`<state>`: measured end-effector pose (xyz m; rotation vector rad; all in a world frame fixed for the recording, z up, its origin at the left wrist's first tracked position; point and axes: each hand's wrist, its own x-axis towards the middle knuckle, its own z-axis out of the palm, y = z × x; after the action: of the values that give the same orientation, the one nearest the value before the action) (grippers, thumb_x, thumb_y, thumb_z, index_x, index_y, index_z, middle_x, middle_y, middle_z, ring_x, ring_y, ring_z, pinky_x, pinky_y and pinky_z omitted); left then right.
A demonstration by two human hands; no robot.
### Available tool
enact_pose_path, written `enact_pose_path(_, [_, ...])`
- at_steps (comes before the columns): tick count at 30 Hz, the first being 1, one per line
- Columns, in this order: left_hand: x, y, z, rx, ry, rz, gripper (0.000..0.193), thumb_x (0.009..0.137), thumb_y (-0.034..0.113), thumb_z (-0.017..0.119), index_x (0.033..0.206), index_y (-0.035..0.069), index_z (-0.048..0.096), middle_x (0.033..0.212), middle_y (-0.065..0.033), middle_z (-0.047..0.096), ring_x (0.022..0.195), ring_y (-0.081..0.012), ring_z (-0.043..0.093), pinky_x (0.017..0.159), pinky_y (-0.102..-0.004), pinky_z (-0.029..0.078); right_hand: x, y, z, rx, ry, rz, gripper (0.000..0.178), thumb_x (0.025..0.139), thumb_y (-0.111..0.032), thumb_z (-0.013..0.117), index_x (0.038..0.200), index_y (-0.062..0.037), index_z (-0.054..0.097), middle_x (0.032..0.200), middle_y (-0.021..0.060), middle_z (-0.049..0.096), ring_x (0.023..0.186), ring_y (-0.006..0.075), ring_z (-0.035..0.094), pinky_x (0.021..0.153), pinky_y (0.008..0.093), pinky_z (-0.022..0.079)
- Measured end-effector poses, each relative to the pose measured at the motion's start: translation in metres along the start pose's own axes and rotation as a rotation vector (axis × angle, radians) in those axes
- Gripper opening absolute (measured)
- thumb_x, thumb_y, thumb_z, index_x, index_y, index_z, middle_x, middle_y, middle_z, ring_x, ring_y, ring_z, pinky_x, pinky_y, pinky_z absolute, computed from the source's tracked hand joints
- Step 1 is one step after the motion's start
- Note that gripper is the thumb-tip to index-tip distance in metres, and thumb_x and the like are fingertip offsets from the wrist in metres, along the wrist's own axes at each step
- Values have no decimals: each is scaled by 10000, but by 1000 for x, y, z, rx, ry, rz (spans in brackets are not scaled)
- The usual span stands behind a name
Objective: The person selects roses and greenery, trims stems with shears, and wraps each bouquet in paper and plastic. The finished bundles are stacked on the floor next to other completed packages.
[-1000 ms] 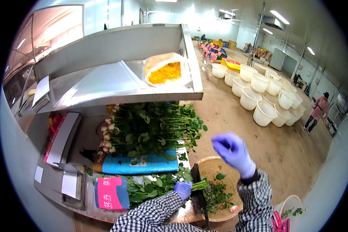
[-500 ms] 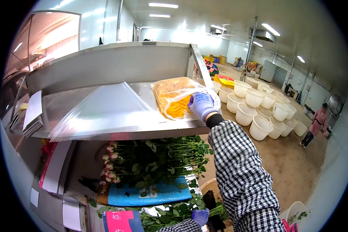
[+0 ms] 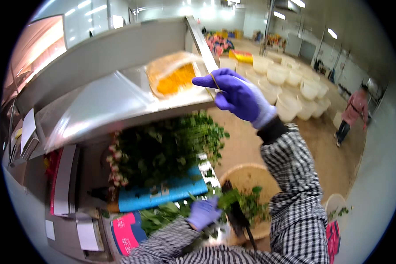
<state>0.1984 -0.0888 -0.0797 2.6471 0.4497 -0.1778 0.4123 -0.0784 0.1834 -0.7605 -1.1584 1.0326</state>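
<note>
My right hand (image 3: 240,94), in a purple glove, is raised at the front corner of the metal shelf. A thin yellow rubber band (image 3: 214,82) is looped over its fingers. Lower down, my gloved left hand (image 3: 204,213) is closed round a bunch of leafy stems (image 3: 163,218) on the worktable; cut ends stick out to its right. The heads of this bunch cannot be made out. On the shelf, a clear plastic bag (image 3: 174,81) full of yellow rubber bands lies beside clear plastic sheets (image 3: 103,105). Under the shelf is a pile of pale pink roses (image 3: 163,145).
A blue wrapped pad (image 3: 163,193) lies in front of the rose pile, with a pink-and-blue printed sheet (image 3: 126,233) nearer me. A large tub (image 3: 246,174) with leaves stands right of the table. Several white buckets (image 3: 288,105) and a person in pink (image 3: 355,108) are farther right.
My right hand has come out of the bag toward me, with a rubber band on its fingers. My left hand and its stems have risen in the picture as the view tilted down.
</note>
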Motion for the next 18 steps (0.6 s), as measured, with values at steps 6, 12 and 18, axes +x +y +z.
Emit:
enact_pose_path(6, [-113,-12,-73,-277,351,270,407,703,231,778,1027,45,613,836,-146,646,779,-351,636,685,-408,501,-172,26,40,-715,-260,299,527,846,-15,587,1347,-62,432,1304,102,528,987,163,597,820,284,501])
enact_pose_path(12, [-153,-6,-72,-316,274,234,362,717,163,796,1017,45,632,884,-109,651,781,-265,628,712,-344,489,-184,66,79,-609,-495,-21,668,783,-106,689,1375,-44,387,1283,150,515,1215,267,494,1029,355,398])
enact_pose_path(18, [-159,7,-72,-323,298,191,451,672,152,780,1069,22,610,982,-157,646,905,-338,622,803,-403,491,-185,78,80,45,-604,399,741,814,-141,755,1403,-66,311,1329,91,473,779,116,648,674,242,547])
